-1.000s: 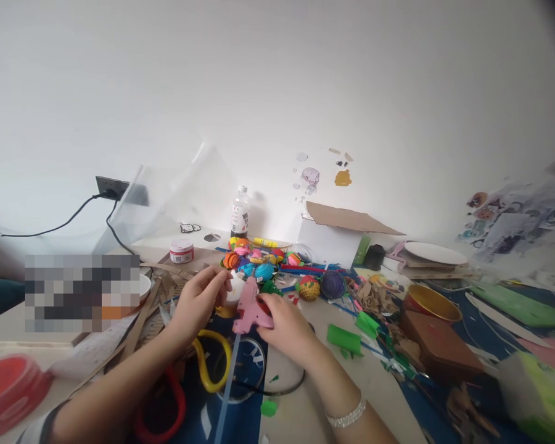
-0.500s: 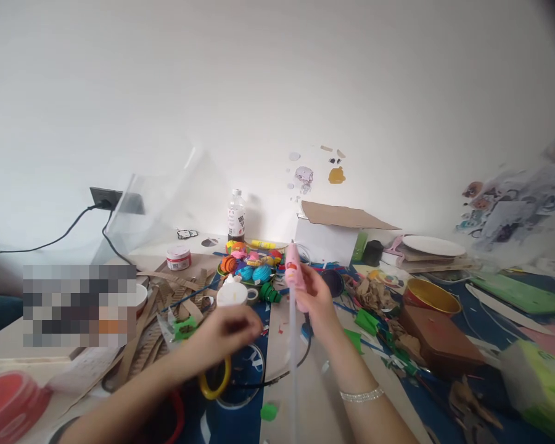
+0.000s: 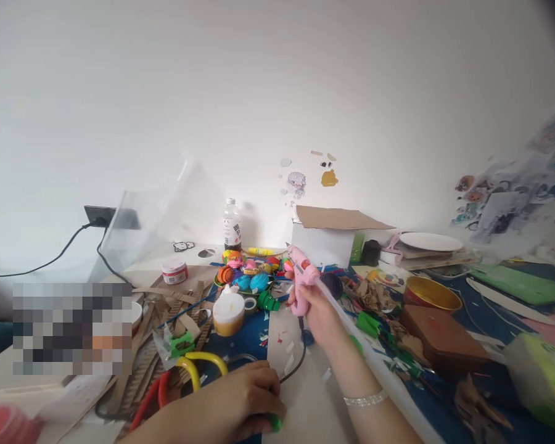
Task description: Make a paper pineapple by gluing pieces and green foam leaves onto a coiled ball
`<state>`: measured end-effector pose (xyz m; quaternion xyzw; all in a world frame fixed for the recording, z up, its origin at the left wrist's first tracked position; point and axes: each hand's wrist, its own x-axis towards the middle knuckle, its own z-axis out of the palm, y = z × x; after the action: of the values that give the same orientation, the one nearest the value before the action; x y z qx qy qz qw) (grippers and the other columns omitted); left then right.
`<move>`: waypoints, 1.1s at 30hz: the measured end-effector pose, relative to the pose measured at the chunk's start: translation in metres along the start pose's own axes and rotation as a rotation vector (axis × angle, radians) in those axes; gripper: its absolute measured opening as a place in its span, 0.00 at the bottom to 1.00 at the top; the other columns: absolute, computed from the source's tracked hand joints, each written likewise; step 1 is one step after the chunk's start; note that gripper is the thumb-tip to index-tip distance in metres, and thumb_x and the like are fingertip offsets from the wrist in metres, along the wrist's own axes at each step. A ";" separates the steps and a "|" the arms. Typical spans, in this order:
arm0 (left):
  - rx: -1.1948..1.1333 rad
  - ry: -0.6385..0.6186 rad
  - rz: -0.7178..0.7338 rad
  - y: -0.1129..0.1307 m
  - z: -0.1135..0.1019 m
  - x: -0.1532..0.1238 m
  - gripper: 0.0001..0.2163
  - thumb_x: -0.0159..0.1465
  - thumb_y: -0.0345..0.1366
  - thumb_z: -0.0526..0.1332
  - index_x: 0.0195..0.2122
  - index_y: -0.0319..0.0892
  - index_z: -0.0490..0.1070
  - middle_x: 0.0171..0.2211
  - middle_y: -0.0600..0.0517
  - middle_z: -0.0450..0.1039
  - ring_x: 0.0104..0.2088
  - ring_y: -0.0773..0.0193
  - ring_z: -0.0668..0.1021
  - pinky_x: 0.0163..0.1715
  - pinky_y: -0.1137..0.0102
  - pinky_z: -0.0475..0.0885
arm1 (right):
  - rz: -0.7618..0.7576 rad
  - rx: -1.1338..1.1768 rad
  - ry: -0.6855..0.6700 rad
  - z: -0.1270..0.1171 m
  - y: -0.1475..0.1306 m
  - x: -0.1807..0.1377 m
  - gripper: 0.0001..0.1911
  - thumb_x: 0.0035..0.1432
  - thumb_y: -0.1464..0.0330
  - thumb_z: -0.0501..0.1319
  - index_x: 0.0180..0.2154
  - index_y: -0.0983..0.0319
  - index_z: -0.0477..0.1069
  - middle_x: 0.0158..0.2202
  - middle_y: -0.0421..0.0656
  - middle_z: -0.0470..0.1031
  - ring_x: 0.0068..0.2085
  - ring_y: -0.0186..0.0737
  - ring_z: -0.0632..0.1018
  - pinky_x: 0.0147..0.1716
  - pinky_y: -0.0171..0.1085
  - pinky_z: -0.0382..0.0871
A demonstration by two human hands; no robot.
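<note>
My right hand (image 3: 317,311) is wrapped round the handle of a pink hot glue gun (image 3: 300,277), its nozzle tilted up and left. A long whitish glue stick (image 3: 351,330) trails from its back over my forearm. Low in the middle, my left hand (image 3: 247,394) is closed at the table, fingers curled down on a small piece of green paper (image 3: 275,422). Most of that piece is hidden under the fingers. Left of this hand lie yellow-handled scissors (image 3: 206,359) and a red-handled pair (image 3: 150,401), partly behind my forearm.
Colourful corrugated-paper shapes (image 3: 245,271) are heaped behind a candle jar (image 3: 229,313). Corrugated cardboard strips (image 3: 152,327) lie on the left. A white box (image 3: 324,243), gold tin (image 3: 432,294) and brown box (image 3: 444,339) stand farther right. The glue gun's cord (image 3: 298,364) crosses the table.
My left hand has come down and right onto the green paper piece. The glue gun has turned, so its glue stick now slants to the lower right instead of hanging straight down.
</note>
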<state>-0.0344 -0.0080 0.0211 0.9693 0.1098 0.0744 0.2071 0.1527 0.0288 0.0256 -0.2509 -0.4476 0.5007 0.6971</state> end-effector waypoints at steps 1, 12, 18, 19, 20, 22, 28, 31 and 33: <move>-0.029 -0.003 -0.016 -0.001 0.000 0.000 0.08 0.63 0.34 0.55 0.39 0.45 0.73 0.36 0.47 0.72 0.36 0.61 0.74 0.37 0.72 0.68 | 0.001 0.010 -0.009 0.001 -0.001 -0.001 0.12 0.47 0.66 0.64 0.36 0.61 0.70 0.40 0.44 0.74 0.25 0.33 0.69 0.26 0.35 0.64; -0.240 0.112 -0.052 -0.012 0.010 0.000 0.05 0.60 0.33 0.58 0.30 0.43 0.73 0.32 0.49 0.73 0.37 0.63 0.74 0.36 0.73 0.68 | 0.001 0.005 -0.014 0.001 0.003 -0.004 0.05 0.50 0.66 0.60 0.32 0.60 0.71 0.35 0.41 0.73 0.24 0.32 0.68 0.25 0.35 0.61; -0.579 0.711 -0.407 -0.040 0.003 -0.004 0.09 0.56 0.41 0.62 0.31 0.40 0.72 0.28 0.51 0.73 0.30 0.63 0.74 0.31 0.72 0.69 | 0.052 -0.148 -0.023 0.000 0.016 -0.004 0.13 0.51 0.59 0.62 0.24 0.62 0.69 0.18 0.35 0.65 0.17 0.28 0.60 0.18 0.32 0.54; -0.603 0.814 -0.451 -0.044 -0.002 -0.006 0.11 0.54 0.42 0.63 0.33 0.40 0.73 0.28 0.51 0.73 0.31 0.63 0.74 0.32 0.71 0.69 | 0.067 -0.176 -0.028 0.000 0.018 -0.004 0.15 0.51 0.57 0.62 0.24 0.62 0.69 0.15 0.34 0.62 0.16 0.28 0.59 0.17 0.32 0.53; -0.608 0.894 -0.489 -0.048 -0.006 -0.007 0.12 0.53 0.43 0.63 0.33 0.40 0.73 0.28 0.51 0.73 0.31 0.62 0.74 0.32 0.71 0.69 | 0.080 -0.204 -0.030 0.000 0.020 -0.005 0.17 0.51 0.55 0.61 0.25 0.62 0.69 0.14 0.34 0.61 0.16 0.29 0.59 0.16 0.31 0.52; -0.586 0.993 -0.544 -0.052 -0.014 -0.010 0.12 0.53 0.44 0.63 0.31 0.40 0.73 0.28 0.52 0.73 0.31 0.62 0.74 0.31 0.72 0.69 | 0.107 -0.258 -0.031 0.001 0.023 -0.007 0.19 0.51 0.52 0.61 0.28 0.63 0.70 0.13 0.33 0.60 0.15 0.29 0.58 0.15 0.31 0.50; -0.568 1.115 -0.611 -0.053 -0.020 -0.015 0.12 0.55 0.45 0.61 0.31 0.41 0.71 0.24 0.54 0.73 0.26 0.65 0.73 0.27 0.74 0.67 | 0.170 -0.405 -0.079 0.004 0.026 -0.014 0.24 0.51 0.48 0.58 0.24 0.64 0.69 0.10 0.32 0.57 0.13 0.26 0.56 0.14 0.30 0.47; -0.612 1.113 -0.598 -0.054 -0.019 -0.015 0.13 0.56 0.46 0.60 0.31 0.40 0.69 0.24 0.52 0.75 0.25 0.64 0.74 0.28 0.72 0.68 | 0.171 -0.435 -0.074 0.007 0.028 -0.016 0.25 0.48 0.46 0.58 0.26 0.63 0.69 0.11 0.32 0.58 0.13 0.27 0.55 0.14 0.31 0.48; -0.638 1.120 -0.596 -0.055 -0.020 -0.014 0.13 0.56 0.47 0.60 0.31 0.40 0.68 0.24 0.51 0.76 0.24 0.64 0.75 0.27 0.71 0.69 | 0.175 -0.446 -0.046 0.009 0.028 -0.016 0.26 0.45 0.44 0.59 0.27 0.62 0.70 0.12 0.33 0.61 0.14 0.27 0.55 0.13 0.31 0.48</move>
<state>-0.0621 0.0448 0.0149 0.6060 0.4331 0.5302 0.4050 0.1297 0.0234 0.0011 -0.4249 -0.5394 0.4537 0.5681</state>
